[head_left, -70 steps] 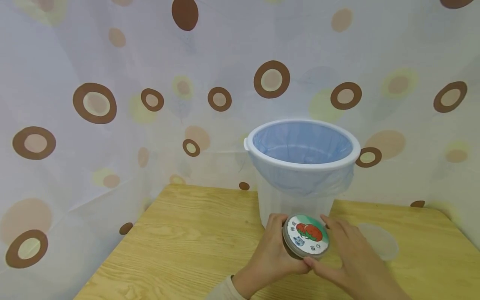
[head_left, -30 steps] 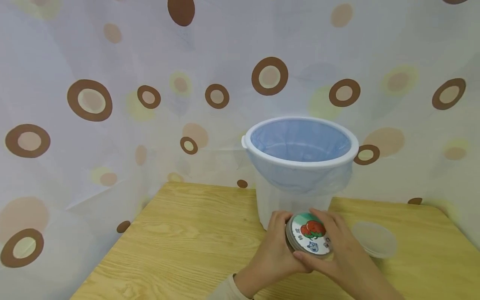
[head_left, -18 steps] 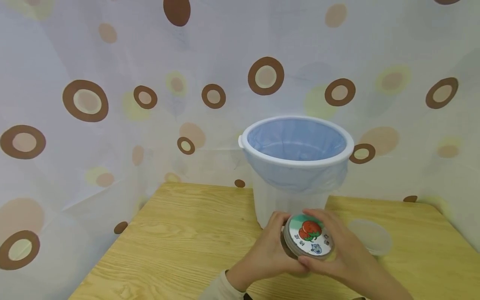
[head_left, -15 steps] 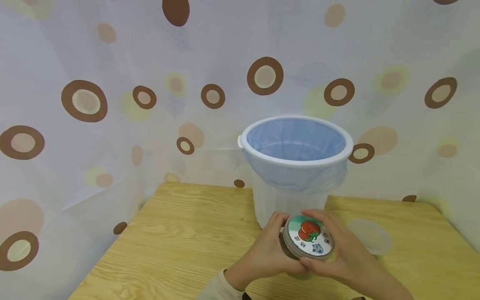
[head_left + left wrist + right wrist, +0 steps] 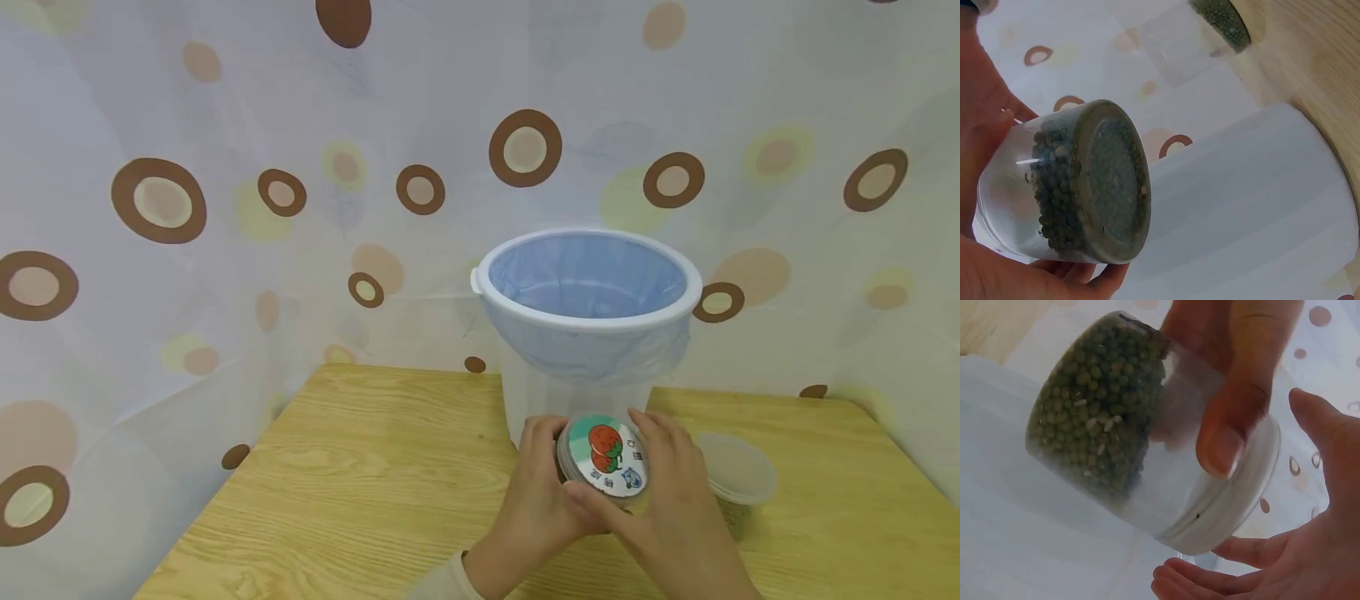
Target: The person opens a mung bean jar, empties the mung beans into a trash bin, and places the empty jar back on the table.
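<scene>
My left hand grips a clear jar part filled with mung beans. The jar is held tilted in front of a bucket, its lid facing me. On the lid is a round label with red fruits on white and green. Around the lid's right side lies my right hand, its fingers spread. In the right wrist view its thumb stands apart from the lid; contact of the other fingers is hard to tell. A second lidded jar with green beans stands on the table to the right.
A white bucket with a blue liner bag over its rim stands on the wooden table, just behind the hands. A dotted curtain hangs behind and at the sides.
The lid's label has turned counterclockwise in steps, with a clear turn in the last half second. My right hand's fingers have shifted round the lid. My left hand keeps its grip on the jar.
</scene>
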`<state>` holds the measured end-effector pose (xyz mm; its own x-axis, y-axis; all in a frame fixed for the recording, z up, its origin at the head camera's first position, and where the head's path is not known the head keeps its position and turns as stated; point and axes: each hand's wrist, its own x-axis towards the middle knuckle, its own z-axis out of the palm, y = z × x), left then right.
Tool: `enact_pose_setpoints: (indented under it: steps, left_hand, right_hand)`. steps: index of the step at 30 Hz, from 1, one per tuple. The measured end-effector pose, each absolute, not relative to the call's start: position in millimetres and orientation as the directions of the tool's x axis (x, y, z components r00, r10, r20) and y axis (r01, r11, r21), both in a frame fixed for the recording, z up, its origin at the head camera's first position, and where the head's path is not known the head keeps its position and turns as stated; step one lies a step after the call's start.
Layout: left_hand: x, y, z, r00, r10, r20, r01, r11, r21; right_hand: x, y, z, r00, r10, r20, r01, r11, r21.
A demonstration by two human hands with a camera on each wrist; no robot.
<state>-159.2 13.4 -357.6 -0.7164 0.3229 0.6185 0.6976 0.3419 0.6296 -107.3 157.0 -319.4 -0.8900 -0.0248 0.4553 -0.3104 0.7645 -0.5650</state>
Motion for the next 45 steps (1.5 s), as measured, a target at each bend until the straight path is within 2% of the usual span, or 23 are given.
enact_pose_setpoints:
  steps: [4, 6, 13, 18, 31, 45]
  left_hand:
    - [-159, 16, -359, -0.678, 0.31, 0.667, 0.732, 0.376, 0.569]
    - [-159, 17, -359, -0.678, 0.319, 0.663, 0.733, 0.369, 0.572]
    - [-159, 14, -357, -0.733, 0.363, 0.575, 0.678, 0.313, 0.665]
    - [-161, 11, -354, -0.726, 0.405, 0.555, 0.677, 0.279, 0.682]
    - [-162, 4, -348, -0.788, 0.48, 0.386, 0.526, 0.198, 0.827]
    - [-161, 1, -345, -0.822, 0.491, 0.289, 0.397, 0.13, 0.909]
  right_hand:
    - [-108, 153, -321, -0.909, 0.011, 0.417, -0.25, 0.786, -0.565]
    - [-109, 153, -323, -0.909, 0.009, 0.417, -0.249, 0.79, -0.561]
    - [-113, 158, -324, -0.879, -0.025, 0.477, -0.331, 0.751, -0.571]
    - [-114, 165, -322, -0.885, -0.066, 0.461, -0.359, 0.727, -0.585]
    - [-120, 183, -326, -0.786, -0.249, 0.566, -0.58, 0.615, -0.534]
    - [-122, 186, -324, -0.717, -0.304, 0.627, -0.662, 0.577, -0.478]
